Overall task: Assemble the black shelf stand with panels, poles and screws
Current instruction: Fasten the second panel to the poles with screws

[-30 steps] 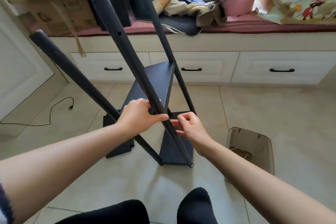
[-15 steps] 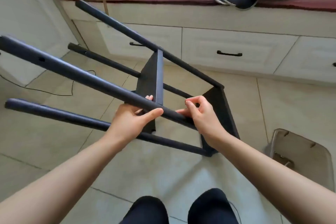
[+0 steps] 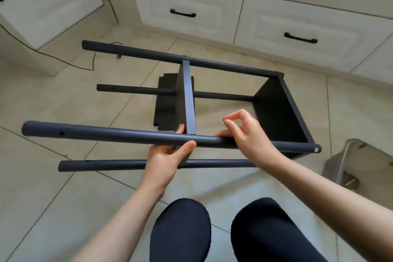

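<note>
The black shelf stand lies on its side, its several poles pointing left. The near upper pole (image 3: 106, 135) runs across the middle of the view. My left hand (image 3: 170, 155) grips this pole from below, right at the joint with the middle panel (image 3: 189, 95). My right hand (image 3: 244, 132) rests on the same pole a little to the right, pinching a small silver screw (image 3: 225, 120) between thumb and forefinger. The end panel (image 3: 278, 112) closes the frame at the right. A spare black panel (image 3: 164, 102) lies flat on the floor under the frame.
White drawers with black handles (image 3: 182, 13) line the wall behind. A black cable (image 3: 63, 60) trails over the tiles at the left. A translucent grey bin (image 3: 350, 161) stands at the right. My black-clad knees (image 3: 180, 229) are at the bottom edge.
The frame has tipped from leaning upright to lying nearly level on its side. My left hand stayed on the near pole. My right hand lifted its fingers off it and now shows a pinched screw.
</note>
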